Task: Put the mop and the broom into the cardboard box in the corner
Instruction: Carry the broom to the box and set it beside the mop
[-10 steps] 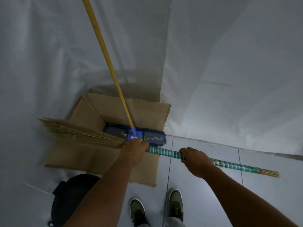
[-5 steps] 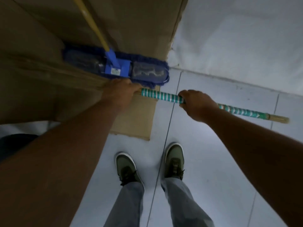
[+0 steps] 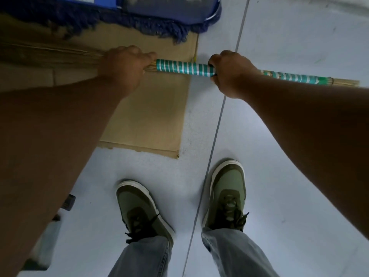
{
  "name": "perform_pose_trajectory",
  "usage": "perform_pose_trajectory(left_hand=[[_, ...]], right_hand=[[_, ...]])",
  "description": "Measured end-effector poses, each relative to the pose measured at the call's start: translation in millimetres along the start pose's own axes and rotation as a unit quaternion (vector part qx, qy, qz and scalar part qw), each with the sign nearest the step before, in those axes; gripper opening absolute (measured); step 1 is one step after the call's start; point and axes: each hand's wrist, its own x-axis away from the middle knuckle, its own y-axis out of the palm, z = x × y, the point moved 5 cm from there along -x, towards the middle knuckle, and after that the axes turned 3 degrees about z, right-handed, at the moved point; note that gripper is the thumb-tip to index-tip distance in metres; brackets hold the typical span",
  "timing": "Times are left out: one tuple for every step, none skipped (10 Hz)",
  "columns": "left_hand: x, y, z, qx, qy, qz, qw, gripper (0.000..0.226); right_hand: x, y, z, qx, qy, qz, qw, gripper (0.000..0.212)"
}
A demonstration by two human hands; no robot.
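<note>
Both hands, the left hand and the right hand, squeeze the striped broom tight. It lies sideways over the cardboard box, near the blue mop.

Matt brown corrugated cardboard box flap, broom of dry straw bound in glossy teal-and-white tape, fuzzy blue yarn mop fringe upper left, smooth pale floor tiles
</note>
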Motion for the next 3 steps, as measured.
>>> perform_pose_trajectory(left_hand=[[-2, 9, 3, -0.002, -0.022, 0.002, 1.0, 0.054], [-2, 8, 8, -0.029, -0.029, 0.0, 0.999, 0.057], [8, -1, 13, -0.052, -0.043, -0.01, 0.998, 0.061]], right_hand=[[-2, 13, 4, 0.015, 0.013, 0.002, 1.0, 0.037], [2, 12, 4, 0.015, 0.02, 0.0, 1.0, 0.037], [13, -3, 3, 0.021, 0.023, 0.016, 0.999, 0.04]])
